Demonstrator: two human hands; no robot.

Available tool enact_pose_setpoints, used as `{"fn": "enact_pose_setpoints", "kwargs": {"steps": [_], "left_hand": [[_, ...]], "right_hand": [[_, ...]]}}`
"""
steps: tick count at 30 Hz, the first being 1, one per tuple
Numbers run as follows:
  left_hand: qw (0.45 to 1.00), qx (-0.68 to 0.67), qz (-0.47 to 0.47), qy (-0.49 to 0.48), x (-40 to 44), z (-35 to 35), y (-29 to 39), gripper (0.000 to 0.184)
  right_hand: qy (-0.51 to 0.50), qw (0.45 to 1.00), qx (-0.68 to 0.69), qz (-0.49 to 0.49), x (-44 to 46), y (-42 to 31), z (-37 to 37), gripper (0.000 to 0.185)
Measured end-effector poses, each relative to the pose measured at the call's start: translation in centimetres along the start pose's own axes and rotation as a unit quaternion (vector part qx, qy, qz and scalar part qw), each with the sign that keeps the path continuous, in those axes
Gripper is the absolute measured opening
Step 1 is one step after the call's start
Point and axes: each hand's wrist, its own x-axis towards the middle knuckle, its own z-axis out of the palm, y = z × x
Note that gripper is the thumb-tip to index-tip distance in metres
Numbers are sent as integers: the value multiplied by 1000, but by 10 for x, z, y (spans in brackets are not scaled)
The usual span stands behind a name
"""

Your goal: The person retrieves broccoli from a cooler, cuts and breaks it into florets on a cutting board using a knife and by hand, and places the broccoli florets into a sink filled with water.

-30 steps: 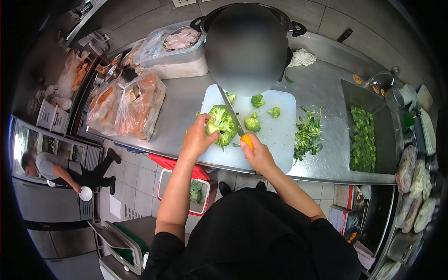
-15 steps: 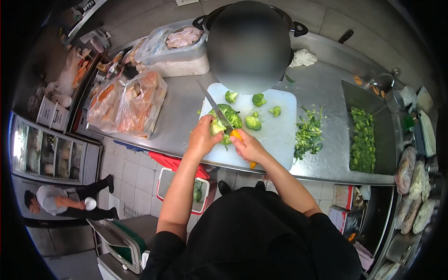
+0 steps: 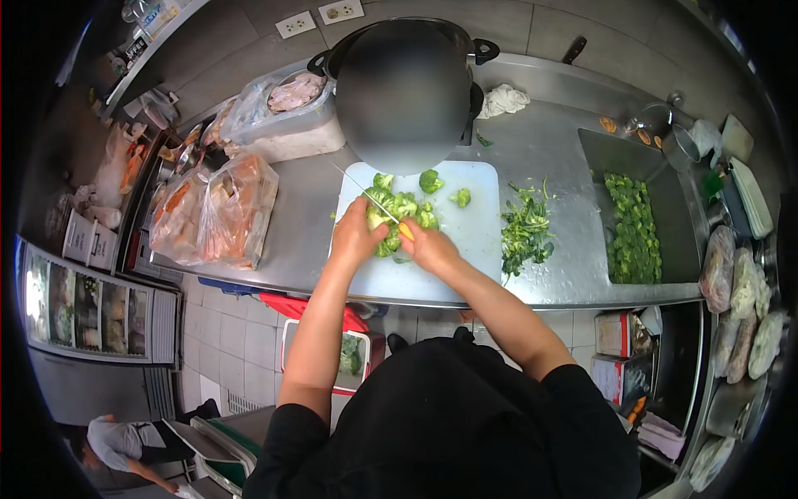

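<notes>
Left of the cutting board (image 3: pixel 457 258) lie bagged food (image 3: pixel 237 212) and, farther back, a tub (image 3: pixel 291 133); behind it, a pot (image 3: pixel 366 41); right, leafy trimmings (image 3: pixel 527 231), then a sink (image 3: pixel 593 191) holding florets (image 3: pixel 632 233).

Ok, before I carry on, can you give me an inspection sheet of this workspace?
Surface: metal counter, white cutting board on it, a few green bits scattered
Job's things: cut broccoli on the board; knife over it
Clutter: leafy trimmings right of the board; crumpled cloth beside the pot
Hands: left on the broccoli, fingers close to the blade; right gripping the knife handle
Cables: nothing seen
Surroundings: filled plastic bags to the left; sink with florets to the right; another person at far left
</notes>
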Motion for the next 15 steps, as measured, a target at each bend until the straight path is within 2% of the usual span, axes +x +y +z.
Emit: {"fn": "enact_pose_setpoints", "kwargs": {"steps": [1,3,4,6,8,10,12,13,15], "left_hand": [[1000,-4,-4,-8,0,0,2,56],[1000,-9,-9,-12,4,-3,-2,56],[999,-32,2,-12,2,-3,-8,56],[998,-56,8,-10,-4,-7,-24,56],[994,-68,79,7,-15,-14,-43,54],[994,-59,92,1,-23,-20,-51,51],[993,-51,104,-1,-27,-23,-52,49],[992,-57,114,-1,-30,-25,-49,49],[990,-64,122,0,-32,-27,-48,49]], "right_hand": [[0,1000,1,-1,-1,5,3,43],[89,994,15,-56,-3,12,6,41],[87,995,14,-56,-8,13,8,41],[138,985,105,-9,-17,12,10,41],[91,989,113,18,-28,7,0,42],[47,991,120,42,-33,-4,-7,44],[61,992,109,-20,-36,-18,-9,42],[56,992,110,-21,-35,-26,-10,42],[103,983,134,-77,-29,-41,-10,40]]}}
